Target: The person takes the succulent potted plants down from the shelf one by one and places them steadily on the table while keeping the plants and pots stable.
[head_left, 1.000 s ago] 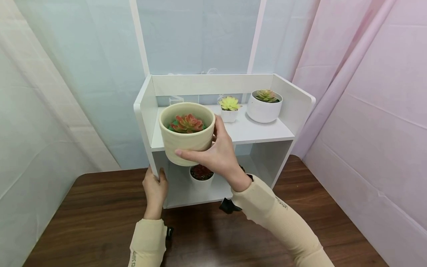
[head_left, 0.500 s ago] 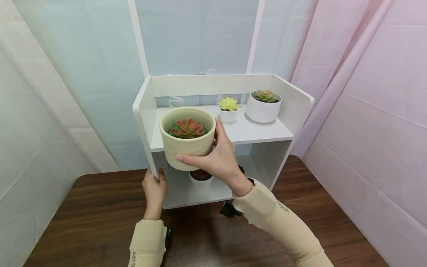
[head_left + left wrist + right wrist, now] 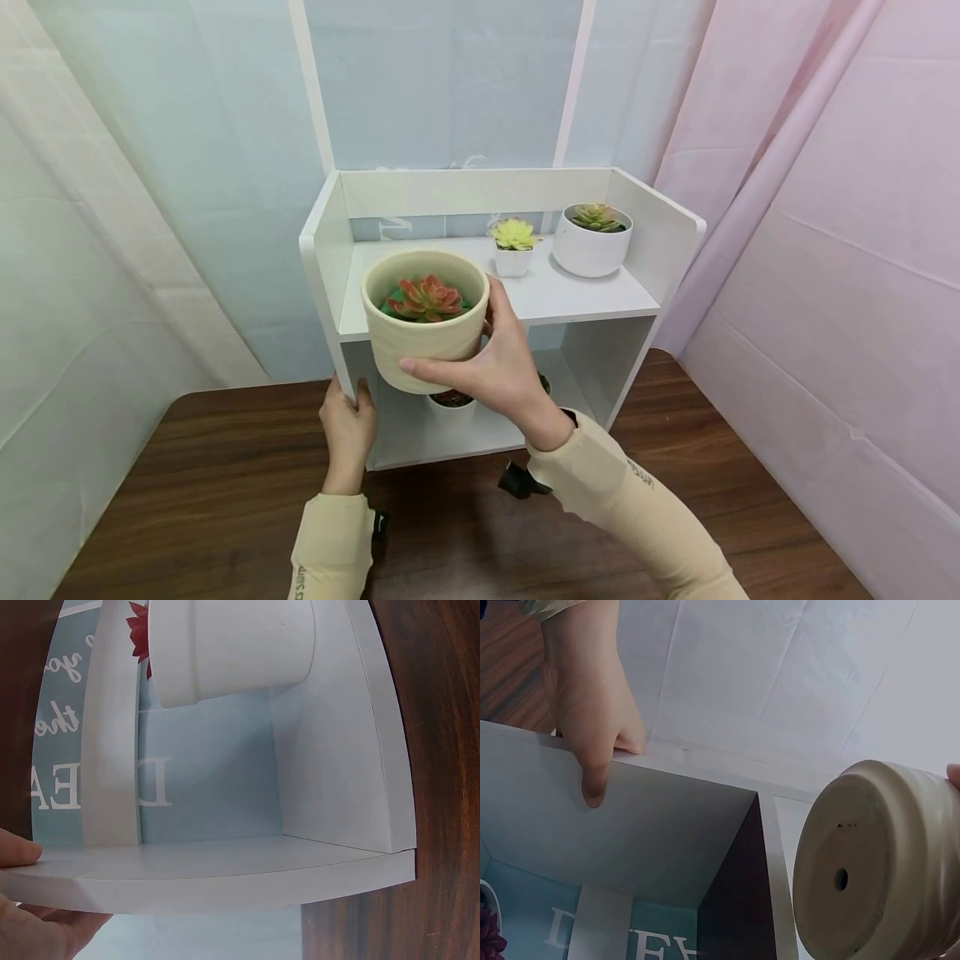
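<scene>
My right hand (image 3: 498, 362) grips a cream flowerpot (image 3: 423, 350) from its right side, thumb across the front. A red-tipped succulent (image 3: 427, 298) sits inside the pot. The pot is held upright in front of the upper shelf's front edge; in the right wrist view its underside (image 3: 844, 870) shows a drain hole. My left hand (image 3: 350, 429) grips the left side panel of the white shelf unit (image 3: 592, 304) low down, thumb on the inner face. The left wrist view shows its fingertips around the panel edge (image 3: 225, 892).
On the upper shelf stand a small white pot (image 3: 513, 262) with a yellow-green succulent and a round white pot (image 3: 592, 250) at right. A white pot (image 3: 452, 414) with a dark red plant stands below, partly hidden. The unit rests on a brown wooden table (image 3: 225, 467).
My right hand has lowered the cream flowerpot slightly and brought it a little to the right, covering more of the pot below. My left hand has stayed on the side panel.
</scene>
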Action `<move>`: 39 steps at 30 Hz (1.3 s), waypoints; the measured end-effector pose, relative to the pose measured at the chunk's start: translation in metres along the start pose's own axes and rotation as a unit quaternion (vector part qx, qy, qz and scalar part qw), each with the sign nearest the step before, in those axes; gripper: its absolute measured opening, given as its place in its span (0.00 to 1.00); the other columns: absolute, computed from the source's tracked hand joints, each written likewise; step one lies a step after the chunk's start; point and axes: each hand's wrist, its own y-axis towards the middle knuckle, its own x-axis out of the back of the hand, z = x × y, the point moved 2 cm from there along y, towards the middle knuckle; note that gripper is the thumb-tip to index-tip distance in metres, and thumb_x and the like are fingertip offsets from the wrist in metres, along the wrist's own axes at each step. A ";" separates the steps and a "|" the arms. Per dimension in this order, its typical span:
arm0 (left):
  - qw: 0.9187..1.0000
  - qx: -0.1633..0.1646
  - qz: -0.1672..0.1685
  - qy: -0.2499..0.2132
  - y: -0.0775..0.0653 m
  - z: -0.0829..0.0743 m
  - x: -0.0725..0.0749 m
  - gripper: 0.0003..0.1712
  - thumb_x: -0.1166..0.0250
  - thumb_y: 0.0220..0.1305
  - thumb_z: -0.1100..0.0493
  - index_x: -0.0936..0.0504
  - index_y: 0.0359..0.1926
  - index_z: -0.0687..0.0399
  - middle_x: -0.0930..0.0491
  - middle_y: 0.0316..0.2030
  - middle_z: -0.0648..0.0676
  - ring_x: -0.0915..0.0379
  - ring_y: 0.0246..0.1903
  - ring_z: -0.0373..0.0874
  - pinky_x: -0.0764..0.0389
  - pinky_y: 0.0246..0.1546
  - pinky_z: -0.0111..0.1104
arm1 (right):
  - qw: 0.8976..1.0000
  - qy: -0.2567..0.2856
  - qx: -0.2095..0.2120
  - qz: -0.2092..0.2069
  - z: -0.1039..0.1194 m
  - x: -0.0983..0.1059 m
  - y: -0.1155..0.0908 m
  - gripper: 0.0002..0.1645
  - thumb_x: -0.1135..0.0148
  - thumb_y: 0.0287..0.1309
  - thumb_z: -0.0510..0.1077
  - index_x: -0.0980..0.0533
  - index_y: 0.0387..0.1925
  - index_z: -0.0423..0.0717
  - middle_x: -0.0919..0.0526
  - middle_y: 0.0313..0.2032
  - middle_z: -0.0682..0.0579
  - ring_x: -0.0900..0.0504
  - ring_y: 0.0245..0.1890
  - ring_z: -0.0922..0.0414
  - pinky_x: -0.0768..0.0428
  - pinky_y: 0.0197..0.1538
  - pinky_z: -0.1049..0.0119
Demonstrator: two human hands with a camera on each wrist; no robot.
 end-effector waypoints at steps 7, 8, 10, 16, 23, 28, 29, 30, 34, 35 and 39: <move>1.000 0.005 0.000 0.002 0.000 0.001 0.000 0.11 0.46 0.64 0.71 0.25 0.46 0.73 0.20 0.42 0.73 0.22 0.43 0.69 0.23 0.39 0.59 | 1.000 -0.004 0.008 0.006 0.003 0.002 -0.005 0.56 0.19 0.31 0.41 0.38 0.65 0.56 0.27 0.58 0.60 0.27 0.54 0.61 0.27 0.56 0.54; 1.000 0.006 0.000 0.001 0.000 0.001 0.000 0.11 0.46 0.64 0.71 0.24 0.46 0.73 0.20 0.42 0.73 0.22 0.42 0.69 0.23 0.39 0.59 | 1.000 -0.005 0.008 0.006 0.003 0.002 -0.006 0.56 0.19 0.31 0.41 0.38 0.65 0.56 0.28 0.58 0.60 0.27 0.55 0.61 0.27 0.56 0.54; 1.000 0.007 0.000 0.001 0.000 0.002 0.000 0.11 0.46 0.64 0.71 0.24 0.46 0.72 0.20 0.42 0.73 0.22 0.42 0.69 0.23 0.39 0.59 | 1.000 -0.008 0.007 0.006 0.003 0.003 -0.006 0.56 0.19 0.32 0.41 0.38 0.65 0.55 0.28 0.58 0.60 0.27 0.55 0.61 0.27 0.56 0.54; 1.000 0.011 0.004 -0.004 0.001 0.002 -0.001 0.12 0.47 0.64 0.72 0.24 0.47 0.73 0.20 0.43 0.73 0.22 0.44 0.69 0.23 0.40 0.59 | 1.000 -0.010 -0.002 0.005 0.002 0.004 -0.010 0.56 0.19 0.32 0.41 0.38 0.66 0.56 0.28 0.58 0.60 0.27 0.54 0.61 0.27 0.56 0.54; 1.000 0.019 0.008 -0.001 0.000 0.003 -0.001 0.12 0.47 0.65 0.71 0.24 0.47 0.72 0.20 0.44 0.73 0.23 0.45 0.69 0.23 0.41 0.59 | 1.000 -0.009 -0.008 0.007 0.002 0.005 -0.014 0.57 0.19 0.31 0.41 0.38 0.66 0.57 0.28 0.58 0.59 0.27 0.54 0.61 0.28 0.56 0.52; 1.000 0.025 0.012 -0.003 0.000 0.003 -0.001 0.13 0.47 0.65 0.71 0.24 0.48 0.72 0.21 0.45 0.73 0.23 0.46 0.69 0.23 0.43 0.59 | 1.000 -0.014 -0.008 0.007 0.002 0.005 -0.017 0.58 0.18 0.30 0.41 0.39 0.66 0.57 0.28 0.58 0.60 0.27 0.54 0.61 0.27 0.56 0.53; 1.000 0.026 0.013 -0.003 0.000 0.003 -0.001 0.13 0.47 0.65 0.71 0.24 0.48 0.72 0.21 0.44 0.73 0.23 0.46 0.69 0.23 0.43 0.59 | 1.000 -0.014 -0.007 0.007 0.002 0.004 -0.017 0.59 0.18 0.30 0.41 0.39 0.66 0.56 0.28 0.58 0.60 0.27 0.54 0.61 0.27 0.56 0.54; 1.000 0.026 0.013 -0.003 0.000 0.002 -0.001 0.13 0.47 0.65 0.71 0.24 0.48 0.72 0.21 0.44 0.73 0.23 0.46 0.69 0.23 0.43 0.59 | 1.000 -0.013 -0.007 0.008 0.002 0.004 -0.017 0.59 0.18 0.30 0.41 0.39 0.66 0.57 0.28 0.58 0.60 0.27 0.54 0.61 0.27 0.56 0.54; 1.000 0.027 0.009 -0.002 0.001 0.003 -0.001 0.12 0.47 0.65 0.71 0.24 0.47 0.72 0.20 0.43 0.73 0.23 0.46 0.68 0.23 0.44 0.59 | 1.000 -0.013 -0.005 0.013 0.001 0.003 -0.019 0.59 0.18 0.30 0.41 0.39 0.66 0.57 0.28 0.58 0.60 0.27 0.54 0.61 0.27 0.56 0.55; 1.000 0.026 0.009 -0.001 0.001 0.003 -0.001 0.12 0.47 0.64 0.71 0.24 0.47 0.72 0.20 0.43 0.73 0.23 0.46 0.69 0.24 0.44 0.59 | 1.000 -0.012 -0.005 0.014 0.001 0.003 -0.020 0.59 0.17 0.30 0.41 0.39 0.66 0.57 0.28 0.58 0.60 0.27 0.54 0.61 0.27 0.56 0.55; 1.000 0.026 0.008 -0.003 0.001 0.002 -0.001 0.12 0.47 0.64 0.71 0.24 0.47 0.72 0.20 0.43 0.73 0.23 0.46 0.69 0.24 0.44 0.59 | 1.000 -0.010 -0.006 0.016 0.000 0.002 -0.021 0.59 0.17 0.29 0.42 0.39 0.66 0.57 0.28 0.58 0.61 0.27 0.54 0.62 0.28 0.57 0.55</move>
